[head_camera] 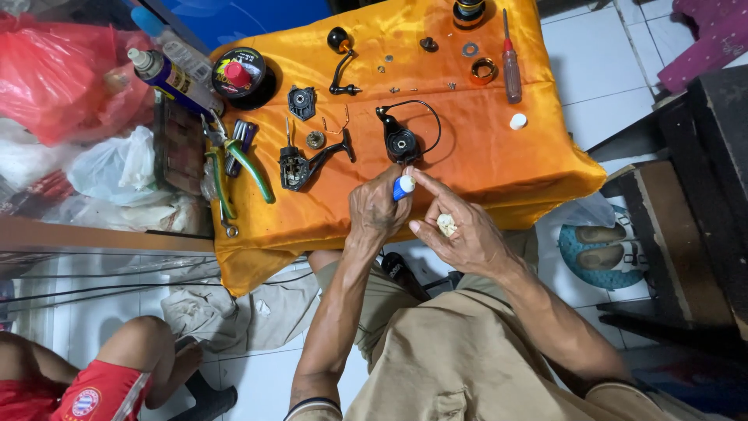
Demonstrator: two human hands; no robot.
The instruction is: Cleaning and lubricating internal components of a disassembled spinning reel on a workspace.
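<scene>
Head view: a small blue-and-white tube (pixel 403 187) is gripped by the left hand (pixel 375 209) at the near edge of the orange-draped worktop (pixel 538 168), just below a black reel part (pixel 402 143). A small pale piece (pixel 446 225) is pinched in the right hand (pixel 460 230), fingers closed around it.

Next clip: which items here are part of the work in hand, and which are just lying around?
In hand:
left hand grips a small blue-and-white tube
right hand touches the tube, cradling a pale wad
black reel part, nearest

Lying about:
green pliers
red screwdriver
white cap
crank handle
</scene>
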